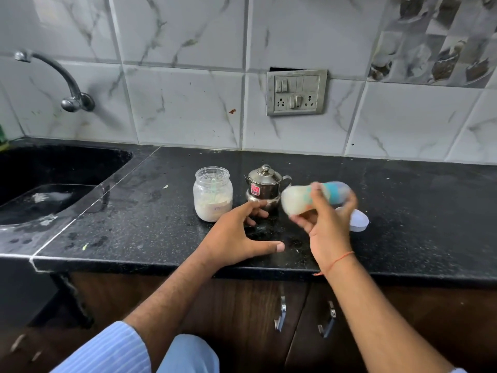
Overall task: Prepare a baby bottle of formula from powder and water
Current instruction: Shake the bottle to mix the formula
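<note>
My right hand [326, 227] grips a baby bottle [298, 200] lying almost sideways in the air, blurred by motion, with milky liquid in its body and a blue-green cap end pointing right. My left hand [236, 235] rests open on the black counter [134, 224], fingers spread, holding nothing. An open glass jar of formula powder [212, 195] with a pale green scoop standing in it sits behind my left hand. A small steel lidded kettle [265, 187] stands right of the jar.
A white lid [359, 220] lies on the counter behind my right hand. A black sink [48, 179] with a wall tap [67, 84] is at the left. A switch and socket plate [297, 92] is on the tiled wall. Cabinet doors with metal handles [279, 316] are below.
</note>
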The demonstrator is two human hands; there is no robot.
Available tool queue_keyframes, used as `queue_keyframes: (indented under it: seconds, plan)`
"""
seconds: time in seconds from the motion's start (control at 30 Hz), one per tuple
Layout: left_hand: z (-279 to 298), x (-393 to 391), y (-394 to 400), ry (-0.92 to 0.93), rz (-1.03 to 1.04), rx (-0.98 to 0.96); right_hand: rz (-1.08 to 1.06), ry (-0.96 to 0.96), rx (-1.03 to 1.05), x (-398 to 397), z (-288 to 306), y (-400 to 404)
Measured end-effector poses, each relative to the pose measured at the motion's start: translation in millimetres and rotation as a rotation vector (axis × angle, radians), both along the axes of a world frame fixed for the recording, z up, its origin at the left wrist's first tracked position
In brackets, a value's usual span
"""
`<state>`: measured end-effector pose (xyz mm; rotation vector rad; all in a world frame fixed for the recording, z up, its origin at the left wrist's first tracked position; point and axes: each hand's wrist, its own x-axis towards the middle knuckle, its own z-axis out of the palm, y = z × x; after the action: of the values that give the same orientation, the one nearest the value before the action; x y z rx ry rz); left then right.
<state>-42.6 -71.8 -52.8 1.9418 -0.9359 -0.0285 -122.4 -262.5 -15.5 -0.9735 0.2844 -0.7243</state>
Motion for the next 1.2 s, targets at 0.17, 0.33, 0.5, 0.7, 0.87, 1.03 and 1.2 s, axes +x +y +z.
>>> queue_keyframes:
  seconds: [0.17,0.33,0.5,0.7,0.87,1.03,1.2]
  plan:
    - [1,0,0,-0.019,0.001,0.004,-0.042,-0.005,-0.022,2,-4,2]
    - [-1,1,1,-0.04,0.004,0.005,0.093,0.062,-0.211,2,-5,7]
    - [-2,0,0,-0.024,0.005,-0.004,0.081,0.034,-0.134,0,-2,2]
    - [-1,-1,1,-0.017,0.004,-0.005,-0.002,-0.004,-0.016,0,-2,-2]
    - [0,-1,0,-0.026,0.016,0.008,-0.016,-0.013,-0.061,-1,-4,-1]
    - [-1,-2,1,-0.029,0.006,0.002,0.152,0.095,-0.285,0,-7,4]
    - [0,-2,0,-0.012,0.004,-0.007,0.046,0.035,-0.112,-1,-1,0]
